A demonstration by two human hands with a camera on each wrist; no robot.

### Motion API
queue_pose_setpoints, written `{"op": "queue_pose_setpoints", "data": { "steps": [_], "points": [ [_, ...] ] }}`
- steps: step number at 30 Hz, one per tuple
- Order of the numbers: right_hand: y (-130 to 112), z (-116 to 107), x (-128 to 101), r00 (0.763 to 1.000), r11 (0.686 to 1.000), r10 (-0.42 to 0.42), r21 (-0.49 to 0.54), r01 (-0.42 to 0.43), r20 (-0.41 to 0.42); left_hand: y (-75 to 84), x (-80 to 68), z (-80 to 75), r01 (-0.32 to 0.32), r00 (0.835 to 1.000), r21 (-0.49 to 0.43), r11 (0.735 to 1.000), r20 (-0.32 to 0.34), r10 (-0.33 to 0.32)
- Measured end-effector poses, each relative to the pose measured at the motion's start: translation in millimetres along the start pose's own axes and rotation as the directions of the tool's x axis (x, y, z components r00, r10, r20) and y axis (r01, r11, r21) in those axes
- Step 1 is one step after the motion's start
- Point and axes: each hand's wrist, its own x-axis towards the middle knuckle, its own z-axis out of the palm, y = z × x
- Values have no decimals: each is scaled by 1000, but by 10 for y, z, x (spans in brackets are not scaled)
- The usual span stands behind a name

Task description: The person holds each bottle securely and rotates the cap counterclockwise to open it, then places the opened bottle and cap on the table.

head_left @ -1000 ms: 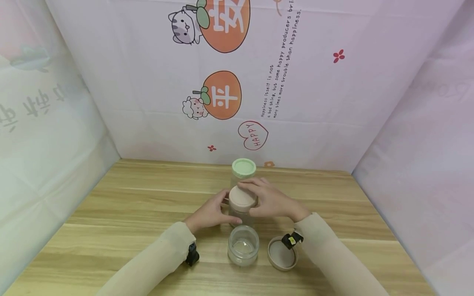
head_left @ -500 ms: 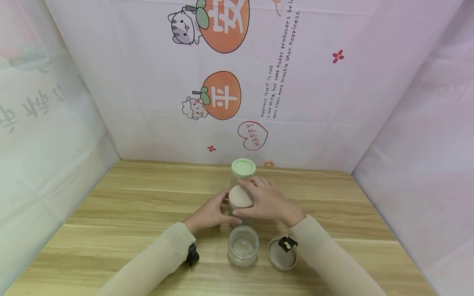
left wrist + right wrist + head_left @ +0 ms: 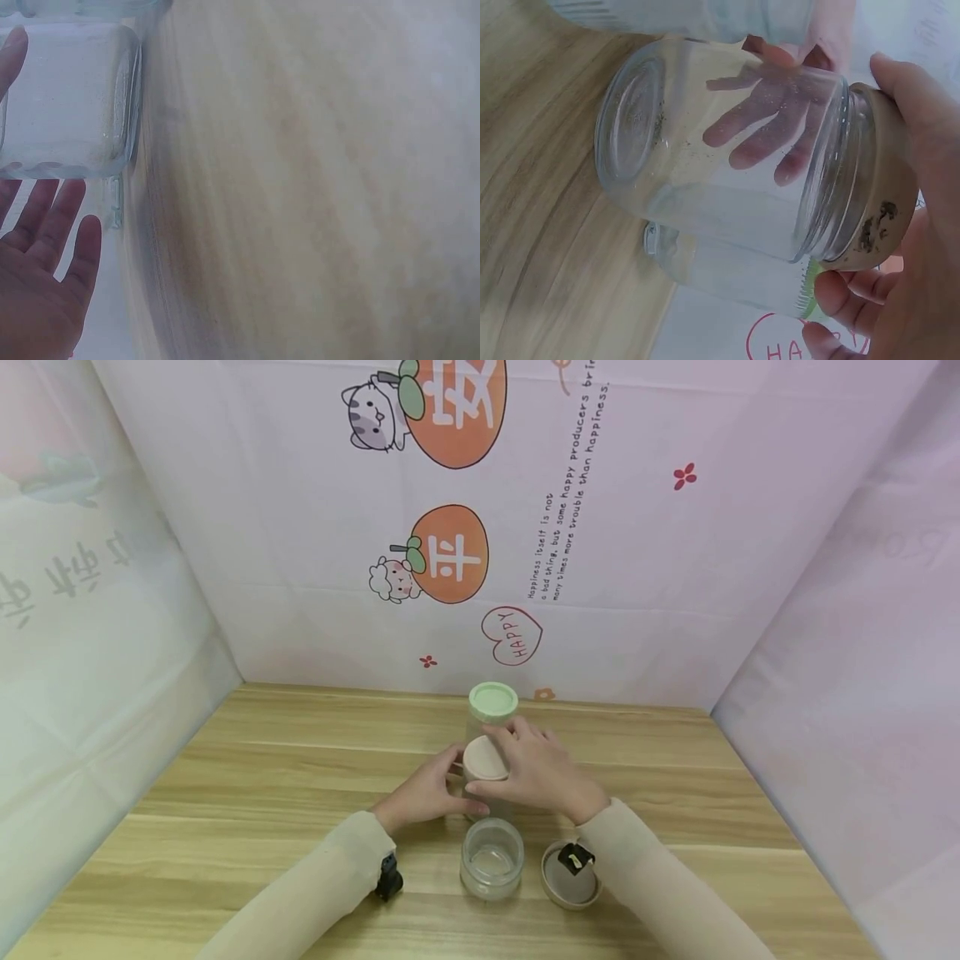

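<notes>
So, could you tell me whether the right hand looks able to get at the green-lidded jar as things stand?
Probably yes: the green-lidded jar stands just behind the right hand, nothing between them, though that hand grips the pink lid.

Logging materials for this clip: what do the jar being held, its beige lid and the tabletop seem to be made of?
The jar looks like clear glass, possibly hard plastic: the left hand's fingers show through its glossy wall. The beige lid, gripped by the right hand, looks like matte plastic, scuffed with dark marks. The tabletop appears to be light wood or wood-look laminate, with straight printed-looking grain.
</notes>
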Motion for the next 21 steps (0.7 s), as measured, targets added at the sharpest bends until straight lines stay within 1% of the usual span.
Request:
{"op": "queue_pose_setpoints", "data": {
  "steps": [4,9,13,16,21],
  "points": [
    [11,12,4,999,999,-36,6,36,-24,-6,3,0,4,1000,5,1000,1,-4],
    [23,-10,2,998,997,-55,50,55,-6,-68,19,11,-7,1000,11,1000,-1,7],
    [28,-33,5,997,995,-71,69,70,10,-238,69,48,-18,1000,22,1000,-13,18],
    [34,-42,8,996,994,-82,73,81,21,-372,110,71,-7,1000,42,999,-16,8],
    [45,-55,8,995,992,-89,91,85,36,-415,124,68,3,1000,44,999,-8,-2]
  ]
}}
